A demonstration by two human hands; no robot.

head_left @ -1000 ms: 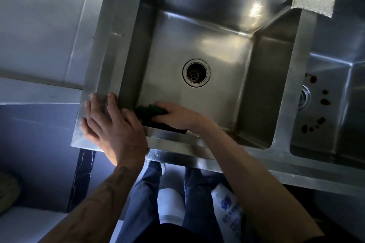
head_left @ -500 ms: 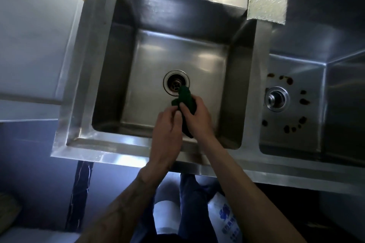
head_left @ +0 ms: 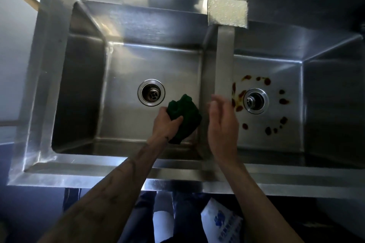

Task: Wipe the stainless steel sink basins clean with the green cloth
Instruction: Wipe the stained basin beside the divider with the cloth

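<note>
Left grip (head_left: pixel 166 124) is squeezing the green cloth (head_left: pixel 185 112) into a wad over the left basin (head_left: pixel 122 69), close to its right wall and just beside the left drain (head_left: pixel 151 92). The right grip (head_left: pixel 223 124) hangs open and empty above the divider (head_left: pixel 224 61). My worry is that a wad that tight only touches steel with a small patch, so the reddish spots (head_left: pixel 283 101) ringing the right drain (head_left: pixel 255 100) in the right basin (head_left: pixel 286 73) probably just smear around instead of lifting, and the corners get skipped.
</note>
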